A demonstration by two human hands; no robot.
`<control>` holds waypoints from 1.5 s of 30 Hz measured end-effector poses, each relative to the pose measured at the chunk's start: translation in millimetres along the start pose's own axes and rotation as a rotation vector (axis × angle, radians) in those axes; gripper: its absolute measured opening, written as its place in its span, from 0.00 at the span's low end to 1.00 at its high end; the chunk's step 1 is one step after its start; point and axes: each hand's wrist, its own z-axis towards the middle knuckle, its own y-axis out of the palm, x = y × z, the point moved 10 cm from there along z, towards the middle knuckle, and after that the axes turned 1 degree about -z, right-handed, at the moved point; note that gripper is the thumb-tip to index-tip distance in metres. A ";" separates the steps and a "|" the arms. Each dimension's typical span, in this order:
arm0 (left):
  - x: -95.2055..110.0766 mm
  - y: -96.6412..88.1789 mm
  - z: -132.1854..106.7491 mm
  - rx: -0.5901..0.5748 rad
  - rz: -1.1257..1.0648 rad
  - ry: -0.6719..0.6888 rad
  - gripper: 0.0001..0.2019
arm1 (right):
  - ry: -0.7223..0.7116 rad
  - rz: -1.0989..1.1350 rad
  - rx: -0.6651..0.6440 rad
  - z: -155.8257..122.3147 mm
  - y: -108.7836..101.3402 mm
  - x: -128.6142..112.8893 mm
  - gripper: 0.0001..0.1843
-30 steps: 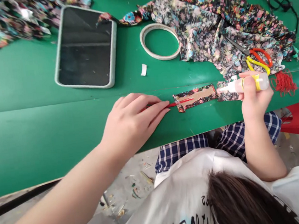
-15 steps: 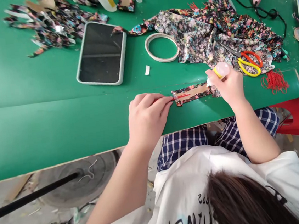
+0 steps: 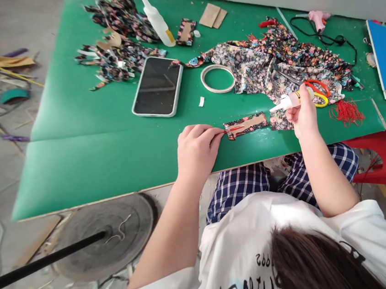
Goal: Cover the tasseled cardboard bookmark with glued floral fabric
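Observation:
My right hand (image 3: 303,116) grips a small glue bottle (image 3: 291,101) with a white nozzle and a yellow-marked label. The bottle lies nearly level, its tip pointing left above the table. My left hand (image 3: 197,151) is closed in a pinch on a thin red cord (image 3: 234,128) at the left end of a cardboard strip (image 3: 254,123) edged with folded floral fabric. The cord lies along the middle of the strip. Just right of the strip, partly under my right hand, is a floral fabric piece (image 3: 279,120).
Behind the hands are a phone (image 3: 158,86), a tape roll (image 3: 203,81), bunched floral fabric (image 3: 250,65), scissors (image 3: 322,98) and red threads (image 3: 346,113). Farther back stand a larger glue bottle (image 3: 157,21) and a pink glue gun (image 3: 319,20). The table's front edge runs close to my hands.
My right hand has lifted the glue bottle off the strip and tipped it level, its nozzle now right of the strip. My left hand keeps its pinch. The camera view has shifted.

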 end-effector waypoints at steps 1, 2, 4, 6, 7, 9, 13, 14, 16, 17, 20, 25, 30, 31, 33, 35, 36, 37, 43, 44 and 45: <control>0.3 0.0 0.5 0.003 0.008 0.005 0.11 | -0.022 -0.032 -0.007 0.1 2.0 -5.4 0.34; 0.6 0.2 1.1 0.004 0.015 0.008 0.11 | -0.055 -0.076 -0.007 -0.4 4.1 -13.0 0.34; 0.7 1.5 2.3 -0.002 0.020 0.010 0.12 | -0.171 -0.194 -0.011 -3.4 11.3 -35.7 0.34; 0.1 3.0 3.2 -0.013 0.015 0.004 0.12 | -0.329 -0.356 -0.049 -9.5 25.4 -61.4 0.34; -0.2 3.7 3.6 -0.017 0.010 -0.001 0.12 | -0.395 -0.447 -0.088 -13.0 34.9 -70.9 0.34; -0.9 4.7 4.2 -0.022 -0.003 -0.012 0.12 | -0.458 -0.600 -0.174 -17.7 52.0 -78.9 0.34; -1.9 6.9 5.0 -0.032 -0.021 -0.024 0.11 | -0.455 -0.690 -0.245 -20.5 64.8 -75.6 0.32; -2.2 7.5 5.1 -0.033 -0.021 -0.026 0.11 | -0.458 -0.685 -0.241 -21.3 65.1 -74.9 0.31; -2.7 8.3 5.3 -0.034 -0.018 -0.028 0.11 | -0.464 -0.676 -0.240 -23.0 66.0 -73.6 0.31; -2.9 8.7 5.4 -0.033 -0.015 -0.029 0.11 | -0.462 -0.675 -0.241 -23.6 66.5 -72.7 0.32; -3.0 9.3 5.5 -0.030 -0.007 -0.032 0.10 | -0.439 -0.675 -0.251 -24.0 67.9 -70.3 0.31; -1.4 9.2 5.6 -0.024 0.007 -0.027 0.10 | -0.419 -0.600 -0.198 -21.9 60.4 -72.5 0.28; -1.5 9.7 5.6 -0.035 -0.005 -0.022 0.10 | -0.370 -0.458 -0.138 -15.0 49.7 -60.9 0.28; -1.6 9.6 5.6 -0.036 -0.006 -0.020 0.10 | -0.327 -0.397 -0.126 -11.3 46.3 -54.7 0.28; -1.3 9.6 5.6 -0.039 -0.005 -0.014 0.11 | -0.209 -0.263 -0.103 -2.5 37.8 -40.0 0.27; -1.0 10.2 5.6 -0.046 0.002 -0.009 0.12 | -0.106 -0.175 -0.096 4.2 29.5 -29.8 0.25; -0.9 10.6 5.6 -0.050 0.006 -0.008 0.12 | -0.077 -0.151 -0.095 6.1 24.8 -28.9 0.24; -0.9 11.0 5.6 -0.054 0.010 -0.008 0.12 | -0.074 -0.145 -0.089 7.1 19.5 -32.1 0.22; -1.4 11.1 5.0 -0.053 0.002 -0.008 0.11 | -0.257 -0.479 -0.244 -1.3 21.9 -75.7 0.23; -1.8 10.8 5.0 -0.051 -0.003 -0.009 0.11 | -0.250 -0.454 -0.302 -2.6 28.1 -77.0 0.23; -2.1 10.5 5.0 -0.050 -0.007 -0.011 0.11 | -0.226 -0.380 -0.352 -3.2 33.6 -76.5 0.22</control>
